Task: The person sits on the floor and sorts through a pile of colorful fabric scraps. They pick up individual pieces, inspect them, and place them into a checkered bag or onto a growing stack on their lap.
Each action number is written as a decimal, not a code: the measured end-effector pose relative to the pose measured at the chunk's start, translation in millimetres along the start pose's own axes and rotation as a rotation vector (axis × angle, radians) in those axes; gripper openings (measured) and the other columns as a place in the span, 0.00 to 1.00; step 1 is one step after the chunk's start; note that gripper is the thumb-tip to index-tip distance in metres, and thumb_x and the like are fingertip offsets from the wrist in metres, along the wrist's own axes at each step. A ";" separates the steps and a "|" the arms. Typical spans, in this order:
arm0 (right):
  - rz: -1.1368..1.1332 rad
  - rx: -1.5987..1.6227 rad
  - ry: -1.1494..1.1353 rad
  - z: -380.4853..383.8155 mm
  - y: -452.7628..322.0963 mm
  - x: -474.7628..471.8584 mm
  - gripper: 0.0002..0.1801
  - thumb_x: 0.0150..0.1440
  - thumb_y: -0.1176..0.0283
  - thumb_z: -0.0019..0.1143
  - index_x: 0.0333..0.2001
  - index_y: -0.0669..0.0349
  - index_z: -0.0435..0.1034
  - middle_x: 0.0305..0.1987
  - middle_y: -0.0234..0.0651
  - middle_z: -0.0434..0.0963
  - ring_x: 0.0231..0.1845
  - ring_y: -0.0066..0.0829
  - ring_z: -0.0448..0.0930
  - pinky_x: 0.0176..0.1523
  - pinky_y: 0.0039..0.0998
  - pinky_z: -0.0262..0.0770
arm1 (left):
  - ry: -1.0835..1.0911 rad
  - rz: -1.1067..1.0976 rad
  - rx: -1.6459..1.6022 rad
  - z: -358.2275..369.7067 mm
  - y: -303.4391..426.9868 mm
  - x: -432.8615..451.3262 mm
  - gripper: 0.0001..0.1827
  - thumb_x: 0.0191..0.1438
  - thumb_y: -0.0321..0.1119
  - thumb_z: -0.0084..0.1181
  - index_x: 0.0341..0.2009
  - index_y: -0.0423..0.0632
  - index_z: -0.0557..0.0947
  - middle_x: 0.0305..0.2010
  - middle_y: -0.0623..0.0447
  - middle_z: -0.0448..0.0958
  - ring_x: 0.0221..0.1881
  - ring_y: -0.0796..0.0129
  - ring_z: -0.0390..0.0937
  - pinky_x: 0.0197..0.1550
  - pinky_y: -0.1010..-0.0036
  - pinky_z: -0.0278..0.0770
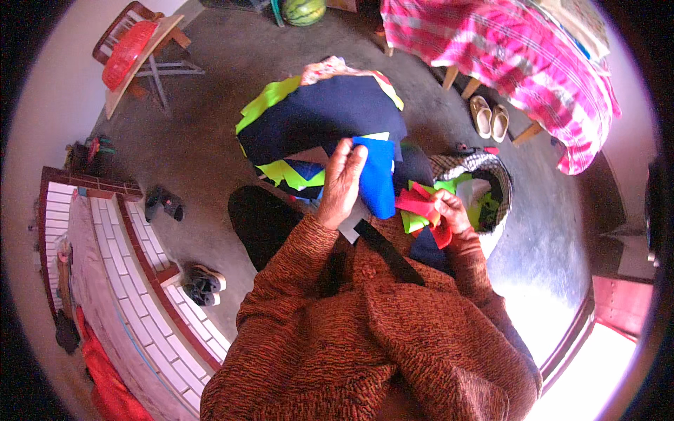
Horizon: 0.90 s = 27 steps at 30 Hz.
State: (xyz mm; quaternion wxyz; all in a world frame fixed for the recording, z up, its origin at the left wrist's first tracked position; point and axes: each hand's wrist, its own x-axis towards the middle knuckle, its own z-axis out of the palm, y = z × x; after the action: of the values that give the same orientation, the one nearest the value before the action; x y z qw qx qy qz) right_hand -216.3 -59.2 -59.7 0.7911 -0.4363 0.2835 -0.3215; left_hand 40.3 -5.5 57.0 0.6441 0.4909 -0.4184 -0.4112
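My left hand (345, 181) grips a folded piece of blue cloth (377, 179), held upright over my lap. In my right hand (452, 209) is a bunch of red cloth scraps (413, 200), with lime-yellow scraps (414, 222) hanging beside them. Beyond my hands rises a heap of fabric, topped by a large dark navy cloth (321, 113); lime and floral pieces stick out at its edges. What holds the heap up is hidden. A grey strip (348, 229) and a black strip (387, 252) lie against my brown knitted jacket (337, 337).
To my right stands a round checked-rim basket (504, 184) with green and dark scraps inside. Beige shoes (489, 118) sit by a table under a pink plaid cloth (505, 68). A folding table with a red basin (126, 55) is far left; dark shoes (202, 287) lie near a white-tiled brick platform (137, 284).
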 end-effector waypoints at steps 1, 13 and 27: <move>0.013 0.023 -0.011 -1.7 0.1 -1.4 0.12 0.52 0.63 0.59 0.32 0.59 0.67 0.21 0.26 0.72 0.17 0.16 0.69 0.21 0.17 0.65 | -0.008 -0.018 0.014 0.4 2.5 3.7 0.14 0.61 0.38 0.44 0.47 0.45 0.72 0.40 0.61 0.70 0.38 0.80 0.65 0.43 0.82 0.65; 0.040 0.065 -0.033 -8.3 4.8 -0.5 0.08 0.53 0.68 0.58 0.34 0.59 0.69 0.28 0.27 0.75 0.25 0.16 0.73 0.29 0.19 0.69 | 0.250 0.073 0.054 -44.8 61.2 144.5 0.22 0.57 0.49 0.48 0.45 0.42 0.71 0.30 0.59 0.68 0.25 0.78 0.60 0.24 0.79 0.61; 0.003 0.004 0.068 16.7 -8.7 -1.3 0.11 0.51 0.64 0.61 0.28 0.59 0.69 0.20 0.25 0.72 0.16 0.14 0.68 0.21 0.16 0.63 | 0.334 -0.108 0.117 -129.6 -10.2 172.6 0.07 0.57 0.36 0.48 0.33 0.47 0.71 0.22 0.59 0.64 0.20 0.76 0.62 0.17 0.77 0.60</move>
State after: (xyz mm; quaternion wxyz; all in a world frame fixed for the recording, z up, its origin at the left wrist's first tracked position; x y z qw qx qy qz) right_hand -207.2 -53.3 -44.2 0.7825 -0.4229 0.3103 -0.3356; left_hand 215.0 -132.3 48.6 0.6521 0.6106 -0.3018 -0.3328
